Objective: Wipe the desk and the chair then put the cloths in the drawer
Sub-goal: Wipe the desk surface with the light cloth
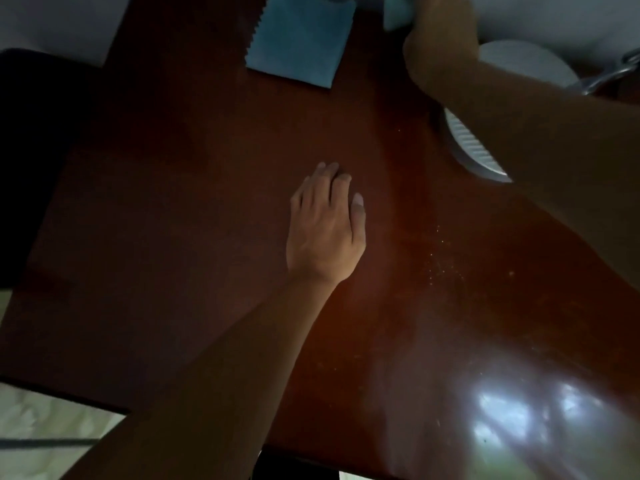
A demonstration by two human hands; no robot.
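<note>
A dark red-brown desk [173, 220] fills the view. My left hand [325, 226] rests flat on its middle, fingers straight and together. A blue cloth [301, 39] with a zigzag edge lies spread at the far side of the desk. My right hand [443, 39] reaches to the far right edge and grips a pale green cloth [396, 12], most of it hidden by the hand and the frame's top. Small white crumbs [440, 258] dot the desk to the right of my left hand.
A white round ribbed object [474, 147] sits at the right, partly under my right forearm, with a metal piece [609, 76] behind it. A black chair [31, 150] stands off the desk's left edge. Bright glare [512, 417] marks the near right corner.
</note>
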